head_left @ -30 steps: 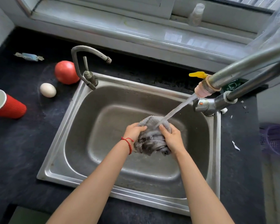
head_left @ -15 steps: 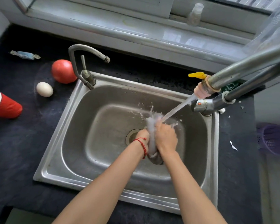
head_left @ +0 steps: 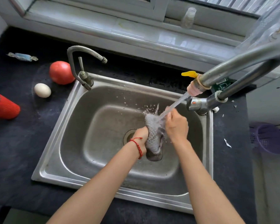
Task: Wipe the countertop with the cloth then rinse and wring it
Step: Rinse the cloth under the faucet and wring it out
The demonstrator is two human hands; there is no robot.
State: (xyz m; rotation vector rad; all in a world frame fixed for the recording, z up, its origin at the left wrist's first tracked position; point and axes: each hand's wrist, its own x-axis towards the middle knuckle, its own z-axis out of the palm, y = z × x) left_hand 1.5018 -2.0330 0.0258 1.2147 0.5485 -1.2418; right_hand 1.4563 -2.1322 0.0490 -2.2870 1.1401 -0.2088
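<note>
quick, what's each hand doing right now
Left hand: closed around the lower part of the grey cloth.
Right hand: closed on the cloth's upper part, under the water stream.

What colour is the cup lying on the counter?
Red outside, white inside; the cup shows at the head view's left edge.

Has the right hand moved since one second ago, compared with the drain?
Yes. The right hand went up, toward the running tap, farther from the drain.
</note>
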